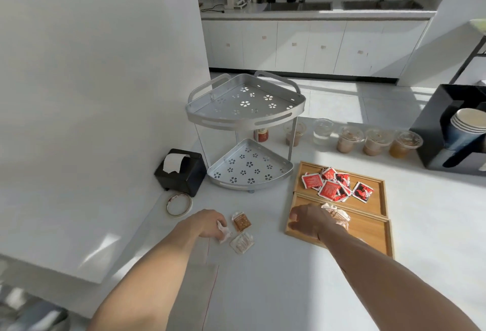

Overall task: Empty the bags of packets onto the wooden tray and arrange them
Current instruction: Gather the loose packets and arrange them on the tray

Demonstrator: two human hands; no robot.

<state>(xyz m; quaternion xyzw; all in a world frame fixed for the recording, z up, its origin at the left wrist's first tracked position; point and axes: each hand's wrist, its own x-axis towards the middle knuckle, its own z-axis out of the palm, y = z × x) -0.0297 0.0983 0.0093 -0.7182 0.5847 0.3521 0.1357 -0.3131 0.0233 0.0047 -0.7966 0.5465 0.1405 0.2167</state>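
Mid-gathering: left hand [210, 223] pinches a pale packet [223, 231] off the counter beside two more, right hand [310, 221] loosely spread over brown packets [339, 216] in the tray [368, 231] near compartment; next, carry strays over.

Both forearms extended, left hand [210, 224] curled, right hand [311, 221] palm-down

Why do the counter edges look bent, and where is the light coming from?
Head view: the wide-angle lens bows straight lines, so the white partition and wooden tray look skewed. Bright sunlit patches fall across the counter and the floor beyond, with soft shadows between them. The left hand and right hand look slightly soft; the far sink area is hazy.
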